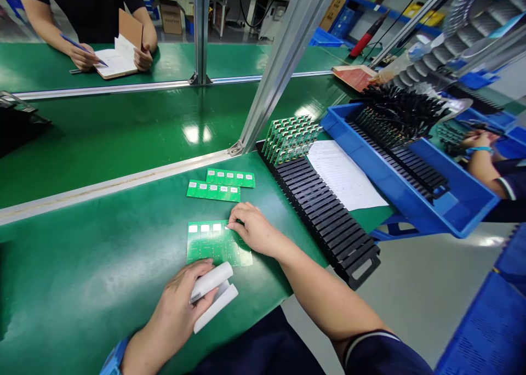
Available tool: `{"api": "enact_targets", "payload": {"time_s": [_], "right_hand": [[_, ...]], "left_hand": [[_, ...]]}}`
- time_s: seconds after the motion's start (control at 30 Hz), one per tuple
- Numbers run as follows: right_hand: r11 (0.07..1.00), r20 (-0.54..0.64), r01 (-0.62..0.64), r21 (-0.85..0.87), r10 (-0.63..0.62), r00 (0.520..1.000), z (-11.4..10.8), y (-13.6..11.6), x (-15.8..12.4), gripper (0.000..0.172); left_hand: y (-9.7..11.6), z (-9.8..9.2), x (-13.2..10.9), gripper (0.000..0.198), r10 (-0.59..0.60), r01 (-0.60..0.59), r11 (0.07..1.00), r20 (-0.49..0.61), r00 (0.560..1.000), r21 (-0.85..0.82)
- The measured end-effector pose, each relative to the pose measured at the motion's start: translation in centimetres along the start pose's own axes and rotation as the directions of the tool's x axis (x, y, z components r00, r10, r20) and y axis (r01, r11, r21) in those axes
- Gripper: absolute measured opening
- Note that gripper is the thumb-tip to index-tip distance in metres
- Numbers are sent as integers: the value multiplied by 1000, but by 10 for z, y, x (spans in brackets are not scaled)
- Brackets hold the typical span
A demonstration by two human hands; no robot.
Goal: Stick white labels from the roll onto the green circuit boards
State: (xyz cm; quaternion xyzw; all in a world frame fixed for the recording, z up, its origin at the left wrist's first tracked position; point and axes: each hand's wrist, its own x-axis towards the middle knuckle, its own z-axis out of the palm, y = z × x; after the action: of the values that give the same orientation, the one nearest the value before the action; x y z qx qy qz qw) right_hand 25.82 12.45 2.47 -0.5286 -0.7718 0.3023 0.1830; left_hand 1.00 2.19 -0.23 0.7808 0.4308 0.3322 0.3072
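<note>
A green circuit board panel (209, 247) lies flat on the bench, with white labels (204, 228) in a row along its far edge. My right hand (252, 229) is over the panel's far right corner, thumb and forefinger pinched on a small white label (227, 227) that touches the board. Near the panel's front edge my left hand (181, 293) grips a curled white label sheet (216, 280), both ends rolled inward. Two narrow green board strips (213, 191), each bearing several white labels, lie just beyond the panel, one partly overlapping the other.
Right of the boards runs a black slotted rack (324, 210) with upright circuit boards (290, 139) at its far end. Past it are a written sheet (345, 175) and a blue bin (411, 172). A metal post (283, 57) rises behind. Across the bench, a person (86, 13) writes in a notebook.
</note>
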Motion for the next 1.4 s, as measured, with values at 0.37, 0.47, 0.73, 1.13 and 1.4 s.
{"api": "enact_targets", "payload": {"time_s": [0.37, 0.47, 0.73, 1.13, 1.4], "right_hand": [[992, -21, 25, -124, -28, 999, 1, -9, -3, 12], [995, -47, 4, -105, -9, 999, 3, -6, -4, 10], [994, -130, -63, 92, 74, 989, 7, 13, 7, 23], [999, -141, -3, 52, 10, 990, 8, 19, 9, 14], [953, -297, 304, 15, -286, 911, 4, -43, -30, 10]], "left_hand": [[5, -2, 4, 31, 37, -37, 999, -11, 999, 21], [5, -2, 4, 31, 36, -35, 999, -9, 999, 28], [6, -3, 6, 27, 65, -65, 998, -16, 998, 25], [-1, -2, 0, 32, -33, 31, 996, -13, 999, -82], [9, -3, -2, 50, -107, 94, 967, -43, 993, -235]]}}
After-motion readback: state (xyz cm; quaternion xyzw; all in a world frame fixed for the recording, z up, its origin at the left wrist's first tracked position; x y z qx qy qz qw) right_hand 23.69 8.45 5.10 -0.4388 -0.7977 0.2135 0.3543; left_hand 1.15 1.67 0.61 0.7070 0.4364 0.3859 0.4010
